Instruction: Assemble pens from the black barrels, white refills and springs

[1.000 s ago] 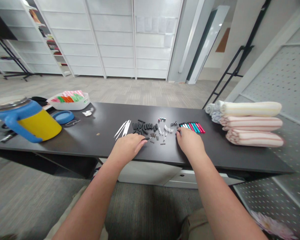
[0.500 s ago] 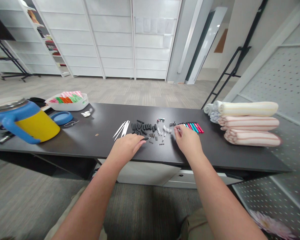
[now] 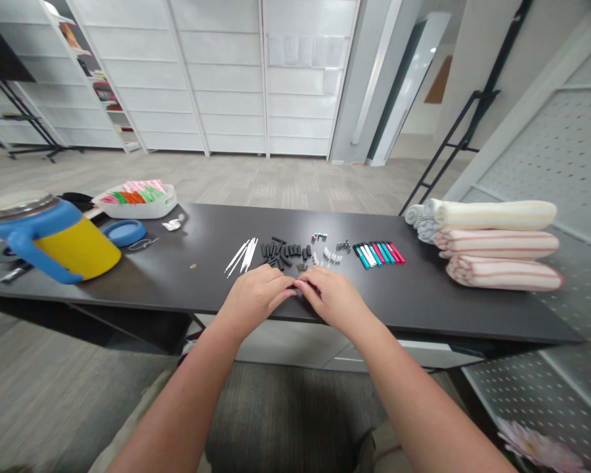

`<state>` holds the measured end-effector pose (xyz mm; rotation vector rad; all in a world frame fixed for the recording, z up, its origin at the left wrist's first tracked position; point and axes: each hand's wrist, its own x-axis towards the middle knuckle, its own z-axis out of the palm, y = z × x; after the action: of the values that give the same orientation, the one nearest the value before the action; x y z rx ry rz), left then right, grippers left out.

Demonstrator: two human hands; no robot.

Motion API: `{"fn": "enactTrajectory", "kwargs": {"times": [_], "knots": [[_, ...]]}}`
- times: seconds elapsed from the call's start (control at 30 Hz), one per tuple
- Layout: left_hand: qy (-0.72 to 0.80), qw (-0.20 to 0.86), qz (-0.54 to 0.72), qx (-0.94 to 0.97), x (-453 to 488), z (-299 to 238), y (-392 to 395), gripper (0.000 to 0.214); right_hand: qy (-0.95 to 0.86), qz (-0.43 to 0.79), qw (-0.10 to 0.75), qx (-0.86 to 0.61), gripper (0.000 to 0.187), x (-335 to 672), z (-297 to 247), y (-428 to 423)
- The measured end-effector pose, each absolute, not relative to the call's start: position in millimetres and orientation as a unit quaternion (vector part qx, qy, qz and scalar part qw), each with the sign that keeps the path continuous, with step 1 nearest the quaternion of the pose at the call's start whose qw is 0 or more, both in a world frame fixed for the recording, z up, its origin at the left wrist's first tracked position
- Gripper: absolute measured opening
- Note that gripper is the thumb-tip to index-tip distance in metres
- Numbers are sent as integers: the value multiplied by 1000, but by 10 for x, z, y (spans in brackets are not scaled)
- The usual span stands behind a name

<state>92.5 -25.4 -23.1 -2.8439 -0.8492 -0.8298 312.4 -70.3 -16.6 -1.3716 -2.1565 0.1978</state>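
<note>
My left hand [image 3: 256,294] and my right hand [image 3: 333,292] meet above the front of the dark table, their fingertips pinched together and touching. Between them the slim black pen part in my left fingers is mostly hidden; what my right fingers pinch is too small to make out. Just beyond lie short black tubes [image 3: 292,251], tiny springs [image 3: 302,267] partly covered by the hands, and small white plastic pieces [image 3: 331,256]. White pen refills [image 3: 249,254] lie left of the tubes. A row of red, teal and white pen barrels [image 3: 379,253] is to the right.
On the table's [image 3: 201,236] left stand a blue and yellow mug [image 3: 73,243], a blue lid [image 3: 124,232] and a white basket [image 3: 140,209] of colourful packets. Rolled towels [image 3: 500,243] are stacked at the right. Small metal pieces [image 3: 343,246] lie behind the white ones.
My right hand has moved left from beside the pen barrels to meet my left hand. My left hand has shifted slightly right and nearer, and the whole barrel row now shows.
</note>
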Motion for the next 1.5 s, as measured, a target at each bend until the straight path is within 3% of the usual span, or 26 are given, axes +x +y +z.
{"fn": "enactTrajectory", "kwargs": {"times": [0.37,0.8,1.1,1.5], "knots": [[-314,-7,-301,-901,913,-290,-180,20,-764,77,316,-558,39,3192,-178,-649],[-329,2,-245,-912,942,-251,-181,30,-739,159,354,-550,50,3241,-148,-634],[-370,22,-221,-902,987,-198,-253,30,-726,161,367,-558,50,3242,-169,-561],[-412,-36,-262,-872,975,-182,-254,19,-695,205,390,-568,44,3241,-257,-421]]}}
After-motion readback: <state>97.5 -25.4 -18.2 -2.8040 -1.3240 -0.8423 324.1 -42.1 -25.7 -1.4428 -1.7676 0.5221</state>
